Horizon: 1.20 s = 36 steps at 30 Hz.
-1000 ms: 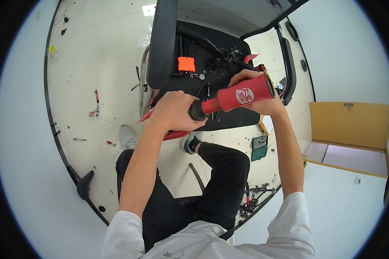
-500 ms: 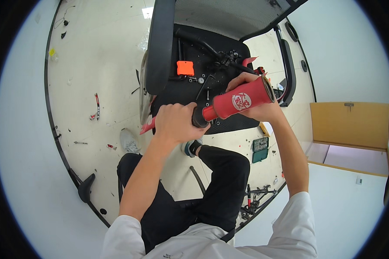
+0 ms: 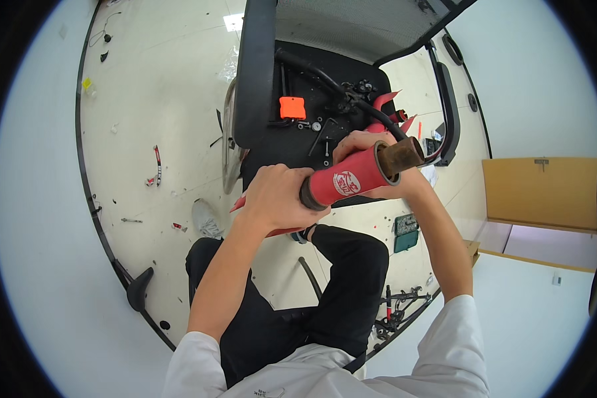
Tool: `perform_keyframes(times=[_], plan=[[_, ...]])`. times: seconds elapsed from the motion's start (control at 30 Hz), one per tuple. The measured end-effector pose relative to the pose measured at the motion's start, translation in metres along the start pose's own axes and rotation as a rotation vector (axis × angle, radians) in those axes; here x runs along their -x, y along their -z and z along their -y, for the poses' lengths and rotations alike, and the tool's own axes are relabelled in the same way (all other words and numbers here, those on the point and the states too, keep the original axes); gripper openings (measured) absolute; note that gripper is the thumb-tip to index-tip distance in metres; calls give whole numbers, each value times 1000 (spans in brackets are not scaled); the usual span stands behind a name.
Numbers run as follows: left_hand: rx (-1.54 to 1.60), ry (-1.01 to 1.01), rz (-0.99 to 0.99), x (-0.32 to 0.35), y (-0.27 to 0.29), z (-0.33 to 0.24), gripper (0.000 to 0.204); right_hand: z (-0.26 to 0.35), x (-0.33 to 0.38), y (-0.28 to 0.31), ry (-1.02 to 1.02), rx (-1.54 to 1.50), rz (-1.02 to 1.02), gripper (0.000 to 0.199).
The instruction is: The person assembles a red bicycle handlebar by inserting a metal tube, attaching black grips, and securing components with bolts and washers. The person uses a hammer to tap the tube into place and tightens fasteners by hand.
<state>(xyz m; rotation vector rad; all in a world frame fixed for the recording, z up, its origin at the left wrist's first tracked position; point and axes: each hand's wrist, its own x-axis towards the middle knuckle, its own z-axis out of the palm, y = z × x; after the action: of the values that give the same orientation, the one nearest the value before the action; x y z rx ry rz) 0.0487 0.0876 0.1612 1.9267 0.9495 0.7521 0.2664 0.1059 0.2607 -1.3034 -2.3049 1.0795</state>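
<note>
A red bicycle head tube with a round white badge lies slantwise between my hands above the chair seat. My right hand is wrapped round its far side, the fingers partly hidden. At the other end my left hand is closed round a red bicycle fork near its crown, beside a dark ring. The fork's bare, brownish steerer tube sticks out of the head tube's upper right end. Pointed red tube ends show past my right hand; what they join is hidden.
On the black chair seat lie a black handlebar, an orange square piece, a hex key and small bolts and nuts. A green case, saddle and bicycle parts are on the floor.
The fork's steerer has slid further into the head tube: its red stretch between my hands has vanished, and its brown end now protrudes at the right. My hands have come closer together.
</note>
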Motion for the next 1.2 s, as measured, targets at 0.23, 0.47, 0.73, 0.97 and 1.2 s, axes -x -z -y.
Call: perform_keyframes(times=[0.23, 0.47, 0.73, 0.97, 1.2], plan=[[-43, 56, -20, 5, 1, -2, 42, 6, -2, -9, -7, -29, -8, 43], [-80, 56, -95, 4, 0, -2, 45, 9, -1, -18, -85, -105, -95, 42], [-45, -26, -83, 6, 6, -6, 62, 4, -3, -15, -115, -122, -66, 44], [-70, -79, -52, 7, -2, 5, 60, 7, 2, -17, -68, 31, -144, 47], [-45, -65, -74, 16, -6, 5, 52, -48, 82, -69, -333, -21, -990, 23]])
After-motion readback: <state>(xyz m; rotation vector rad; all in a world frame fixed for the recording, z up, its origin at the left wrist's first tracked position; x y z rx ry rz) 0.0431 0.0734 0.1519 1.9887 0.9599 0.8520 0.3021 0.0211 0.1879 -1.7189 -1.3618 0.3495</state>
